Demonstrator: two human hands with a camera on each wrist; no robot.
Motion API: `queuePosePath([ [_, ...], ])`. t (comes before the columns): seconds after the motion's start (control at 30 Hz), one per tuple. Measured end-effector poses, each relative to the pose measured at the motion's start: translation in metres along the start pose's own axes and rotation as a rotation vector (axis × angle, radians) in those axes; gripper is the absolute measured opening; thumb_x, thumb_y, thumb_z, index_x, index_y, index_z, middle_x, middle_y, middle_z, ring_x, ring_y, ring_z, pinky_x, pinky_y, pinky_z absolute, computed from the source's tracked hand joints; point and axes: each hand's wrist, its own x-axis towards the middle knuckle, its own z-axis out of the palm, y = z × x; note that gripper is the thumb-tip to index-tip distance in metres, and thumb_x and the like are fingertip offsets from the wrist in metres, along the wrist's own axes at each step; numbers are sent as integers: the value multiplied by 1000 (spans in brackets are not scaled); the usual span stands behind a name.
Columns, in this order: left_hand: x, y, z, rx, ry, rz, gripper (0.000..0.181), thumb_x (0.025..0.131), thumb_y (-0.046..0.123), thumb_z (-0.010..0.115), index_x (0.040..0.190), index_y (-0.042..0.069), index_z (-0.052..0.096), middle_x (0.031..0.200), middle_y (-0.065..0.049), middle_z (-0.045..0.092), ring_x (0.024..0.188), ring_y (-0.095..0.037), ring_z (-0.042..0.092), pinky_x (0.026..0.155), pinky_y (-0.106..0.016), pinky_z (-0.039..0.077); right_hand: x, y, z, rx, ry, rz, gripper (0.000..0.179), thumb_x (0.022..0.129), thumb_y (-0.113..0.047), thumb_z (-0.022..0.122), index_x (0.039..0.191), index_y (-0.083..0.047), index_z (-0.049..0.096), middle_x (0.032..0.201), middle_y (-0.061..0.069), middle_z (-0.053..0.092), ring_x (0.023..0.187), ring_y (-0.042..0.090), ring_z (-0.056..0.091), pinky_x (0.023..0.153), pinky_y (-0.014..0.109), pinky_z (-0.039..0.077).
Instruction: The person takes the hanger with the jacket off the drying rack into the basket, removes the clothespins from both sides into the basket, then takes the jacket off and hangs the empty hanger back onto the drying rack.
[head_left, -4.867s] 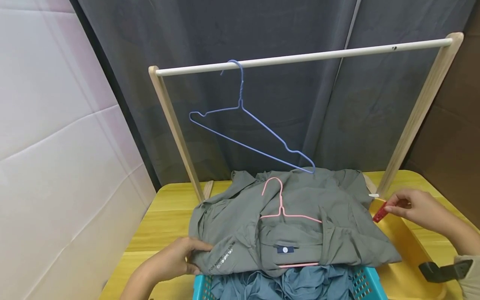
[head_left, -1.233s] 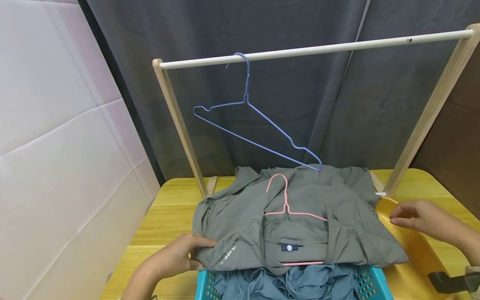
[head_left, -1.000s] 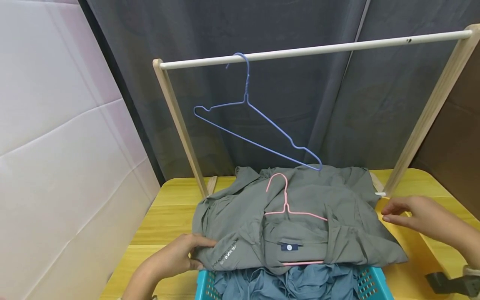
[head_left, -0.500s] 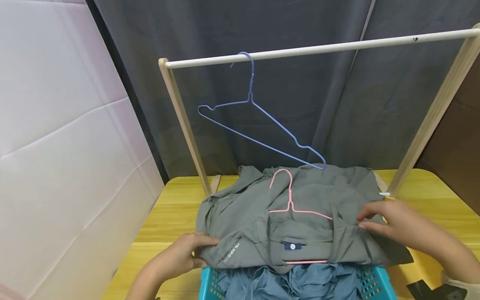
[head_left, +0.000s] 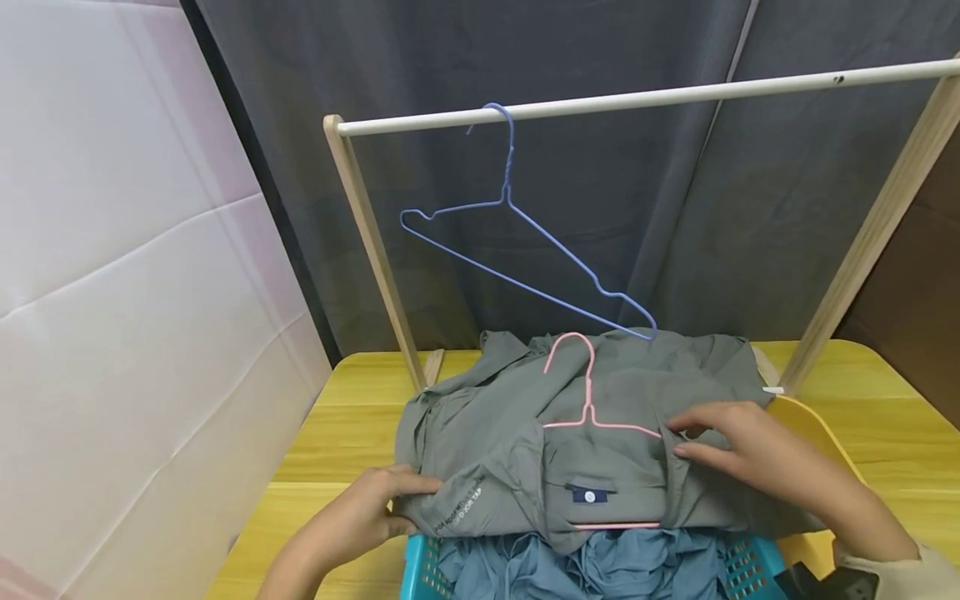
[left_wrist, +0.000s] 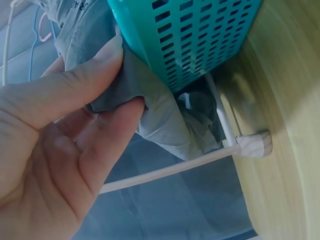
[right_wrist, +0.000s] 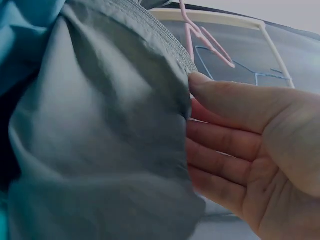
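A grey jacket [head_left: 487,442] lies spread over the teal basket [head_left: 417,571], its collar and label toward me. The pink hanger [head_left: 588,400] is partly inside it; its hook and neck lie on top, and part of its bottom bar shows below the label. My left hand [head_left: 371,508] pinches the jacket's left edge near the printed lettering; the left wrist view shows thumb [left_wrist: 95,75] and fingers round the cloth. At the right front edge, beside the hanger's arm, my right hand [head_left: 757,458] holds the fabric, thumb [right_wrist: 220,97] on the edge and fingertips hidden behind.
A blue hanger [head_left: 507,179] hangs from the white rod [head_left: 637,101] of a wooden-legged rack. Blue cloth [head_left: 517,567] fills the basket. A yellow bin [head_left: 813,429] stands at the right on the yellow wood-grain table [head_left: 337,450], partly behind my right forearm.
Earlier my right hand held a red clip over the yellow bin; the clip is out of sight now. That hand has moved left onto the jacket's front edge. My left hand keeps its grip.
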Motion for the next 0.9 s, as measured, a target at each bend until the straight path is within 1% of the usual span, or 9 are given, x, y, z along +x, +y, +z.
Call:
queuePosePath([
  [0.13,0,2,1,8,4,-13,43,70,-4,73,112,4,65,92,3,58,81,-7,52,68,-23,48,3,-4,3,66,-9,-5,21,82,-17,68,100,-5,67,93,1,67,76,6,62,66,29,51],
  [0.23,0,4,1,23,8,-23,45,69,-6,73,112,5,66,92,4,58,80,-6,52,67,-22,48,5,-5,4,93,-10,-26,27,82,-16,68,106,-2,65,96,5,67,76,6,62,64,27,51],
  [0.37,0,6,2,58,13,-22,45,69,-6,73,112,7,66,90,6,56,78,-5,51,66,-21,47,6,-6,9,48,27,-100,31,81,-14,69,111,-6,64,97,1,67,77,4,60,64,27,50],
  [0.43,-1,7,3,66,20,-21,45,70,-6,73,113,8,65,90,7,55,77,-4,50,65,-21,47,7,-8,11,21,46,-128,28,81,-11,69,108,-10,65,93,-3,67,75,3,58,62,27,49],
  [0.5,-1,7,3,66,27,-17,45,70,-6,73,113,8,65,88,8,54,76,-4,49,64,-21,46,9,-10,12,4,56,-127,25,79,-9,70,104,-13,66,89,-7,66,73,1,56,61,27,47],
  [0.63,-3,9,1,26,30,-27,44,72,-7,71,113,8,65,84,10,50,71,-4,45,59,-21,44,12,-16,11,20,65,-131,26,77,-2,70,96,-18,64,80,-12,62,68,-1,53,56,24,45],
  [0.73,-4,13,-4,-40,48,-21,38,76,1,71,113,8,65,82,10,48,68,-5,42,56,-21,42,13,-19,8,31,77,-141,30,75,2,70,94,-20,62,79,-14,61,67,-1,53,55,23,45],
  [0.83,-4,16,-9,-75,86,25,29,83,14,68,111,8,65,79,10,48,65,-5,42,54,-21,42,11,-21,3,35,94,-145,34,74,4,70,94,-22,60,80,-14,61,67,0,52,54,23,44],
  [0.9,-2,17,-12,-80,111,60,27,86,18,64,110,8,66,79,11,49,65,-4,42,54,-20,42,10,-23,-1,38,102,-142,35,73,4,71,94,-22,60,80,-14,61,67,0,53,53,23,44],
])
